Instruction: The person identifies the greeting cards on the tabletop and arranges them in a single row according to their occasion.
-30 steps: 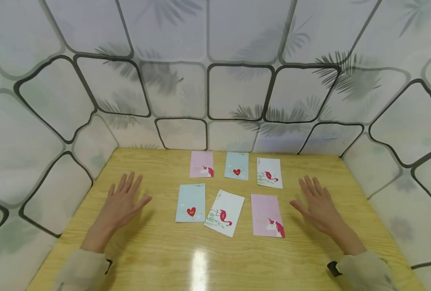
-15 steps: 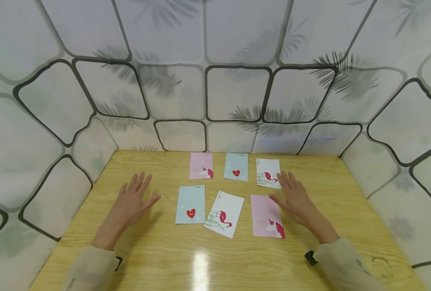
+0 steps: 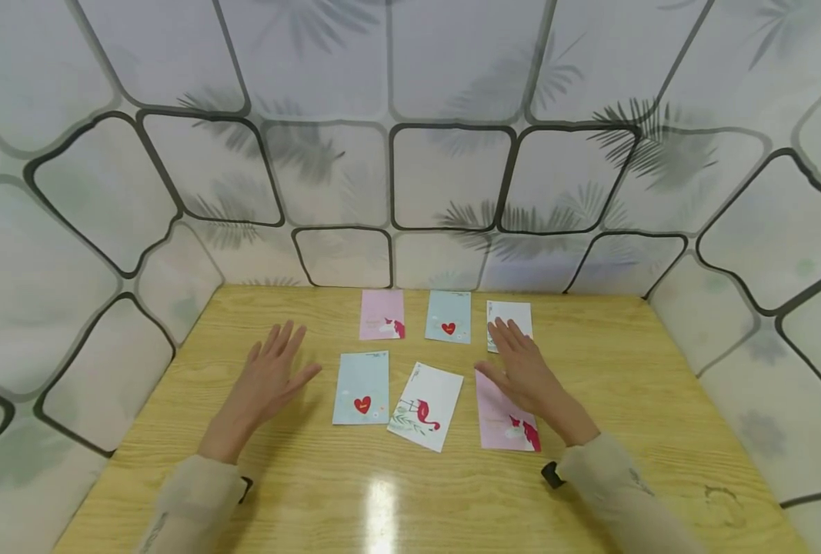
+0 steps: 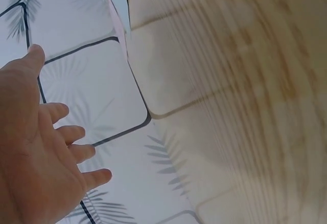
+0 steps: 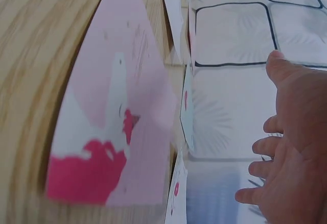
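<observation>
Two rows of three cards lie on the table. In the back row are a pink unicorn card (image 3: 375,308), a light blue heart card (image 3: 439,309) and a white card (image 3: 521,310). The front row has a blue heart card (image 3: 355,377), a tilted white flamingo card (image 3: 427,385) and a pink unicorn card (image 3: 496,431), also large in the right wrist view. My right hand (image 3: 528,377), fingers spread and holding nothing, hovers above the right-hand cards and partly hides them. Left of the cards my left hand (image 3: 265,385) hangs over the wood, fingers extended and holding nothing.
The wooden table (image 3: 299,492) reaches back to a patterned cloth wall (image 3: 452,177) just behind the back row. Similar cloth sides (image 3: 57,323) stand at left and right. A bright light reflection lies on the front of the table.
My right hand has moved left from beside the cards to over the right-hand ones. The left hand has shifted a little to the right. The cards have stayed put.
</observation>
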A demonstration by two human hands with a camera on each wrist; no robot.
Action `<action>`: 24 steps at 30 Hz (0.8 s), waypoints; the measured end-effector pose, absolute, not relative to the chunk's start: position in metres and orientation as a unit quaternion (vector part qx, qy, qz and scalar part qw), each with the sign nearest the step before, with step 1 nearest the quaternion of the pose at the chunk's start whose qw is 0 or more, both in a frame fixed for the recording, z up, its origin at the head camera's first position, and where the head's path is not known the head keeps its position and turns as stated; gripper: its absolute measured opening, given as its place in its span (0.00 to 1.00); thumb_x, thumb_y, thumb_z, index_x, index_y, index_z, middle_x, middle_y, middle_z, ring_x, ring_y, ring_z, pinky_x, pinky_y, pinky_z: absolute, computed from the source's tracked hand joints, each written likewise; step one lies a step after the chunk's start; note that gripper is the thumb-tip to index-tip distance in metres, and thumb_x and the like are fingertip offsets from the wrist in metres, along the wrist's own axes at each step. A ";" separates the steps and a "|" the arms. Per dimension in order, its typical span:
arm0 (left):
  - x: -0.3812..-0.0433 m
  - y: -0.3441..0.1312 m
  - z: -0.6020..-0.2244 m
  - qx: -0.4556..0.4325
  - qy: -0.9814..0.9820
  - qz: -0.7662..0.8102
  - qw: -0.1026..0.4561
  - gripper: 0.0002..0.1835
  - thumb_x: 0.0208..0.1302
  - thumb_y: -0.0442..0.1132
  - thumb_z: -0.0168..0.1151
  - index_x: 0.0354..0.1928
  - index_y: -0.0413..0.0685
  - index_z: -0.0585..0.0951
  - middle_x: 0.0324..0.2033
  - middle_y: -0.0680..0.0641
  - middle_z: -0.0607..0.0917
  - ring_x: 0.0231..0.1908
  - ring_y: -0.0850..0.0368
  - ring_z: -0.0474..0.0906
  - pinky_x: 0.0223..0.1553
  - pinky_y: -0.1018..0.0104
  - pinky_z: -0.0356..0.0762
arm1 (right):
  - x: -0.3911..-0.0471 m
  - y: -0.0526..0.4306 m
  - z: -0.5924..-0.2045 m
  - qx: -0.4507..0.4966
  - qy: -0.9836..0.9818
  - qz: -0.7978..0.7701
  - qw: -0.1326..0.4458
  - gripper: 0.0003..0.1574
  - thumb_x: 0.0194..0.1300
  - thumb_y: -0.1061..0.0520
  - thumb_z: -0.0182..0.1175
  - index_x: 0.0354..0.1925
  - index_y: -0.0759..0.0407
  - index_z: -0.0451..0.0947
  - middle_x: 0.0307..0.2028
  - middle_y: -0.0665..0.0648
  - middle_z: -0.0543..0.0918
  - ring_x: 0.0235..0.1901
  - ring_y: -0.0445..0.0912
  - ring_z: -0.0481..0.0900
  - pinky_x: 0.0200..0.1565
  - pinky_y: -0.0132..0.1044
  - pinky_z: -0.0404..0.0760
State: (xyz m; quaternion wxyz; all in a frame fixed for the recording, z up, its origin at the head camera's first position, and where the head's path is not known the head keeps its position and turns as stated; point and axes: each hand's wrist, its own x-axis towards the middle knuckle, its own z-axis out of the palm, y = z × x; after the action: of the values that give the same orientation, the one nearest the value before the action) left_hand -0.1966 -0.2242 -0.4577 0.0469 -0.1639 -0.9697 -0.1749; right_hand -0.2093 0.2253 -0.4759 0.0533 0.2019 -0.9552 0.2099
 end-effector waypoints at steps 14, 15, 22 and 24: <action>-0.210 -0.206 -0.470 -0.166 -0.969 -0.179 0.029 0.40 0.80 0.56 0.51 0.79 0.34 0.56 0.78 0.29 0.53 0.77 0.29 0.45 0.72 0.29 0.47 | -0.219 0.178 -0.478 0.223 -0.945 0.239 0.030 0.51 0.77 0.41 0.57 0.79 0.69 0.50 0.78 0.70 0.54 0.77 0.66 0.52 0.74 0.62 0.53; -0.211 -0.205 -0.470 -0.166 -0.969 -0.181 0.031 0.40 0.80 0.56 0.51 0.79 0.33 0.57 0.77 0.29 0.53 0.77 0.29 0.46 0.72 0.29 0.47 | -0.220 0.175 -0.478 0.223 -0.944 0.242 0.026 0.51 0.77 0.40 0.58 0.79 0.69 0.51 0.78 0.69 0.54 0.77 0.66 0.52 0.74 0.62 0.53; -0.215 -0.199 -0.472 -0.174 -0.968 -0.178 0.041 0.40 0.79 0.54 0.54 0.77 0.31 0.58 0.76 0.27 0.56 0.76 0.28 0.48 0.71 0.30 0.51 | -0.226 0.152 -0.478 0.222 -0.949 0.225 0.014 0.52 0.76 0.37 0.57 0.79 0.67 0.53 0.78 0.68 0.58 0.75 0.67 0.56 0.74 0.62 0.55; -0.216 -0.197 -0.472 -0.176 -0.967 -0.179 0.041 0.40 0.79 0.54 0.55 0.77 0.30 0.59 0.76 0.27 0.56 0.76 0.28 0.48 0.71 0.30 0.51 | -0.228 0.146 -0.479 0.223 -0.949 0.220 0.012 0.52 0.76 0.37 0.58 0.79 0.68 0.53 0.77 0.69 0.59 0.75 0.67 0.57 0.73 0.63 0.56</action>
State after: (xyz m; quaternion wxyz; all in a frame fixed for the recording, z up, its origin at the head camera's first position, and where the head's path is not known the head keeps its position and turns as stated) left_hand -0.2162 -0.1969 -0.4721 0.0409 -0.1755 -0.9672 -0.1790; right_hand -0.2284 0.1457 -0.4792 0.0123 0.2229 -0.9495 0.2205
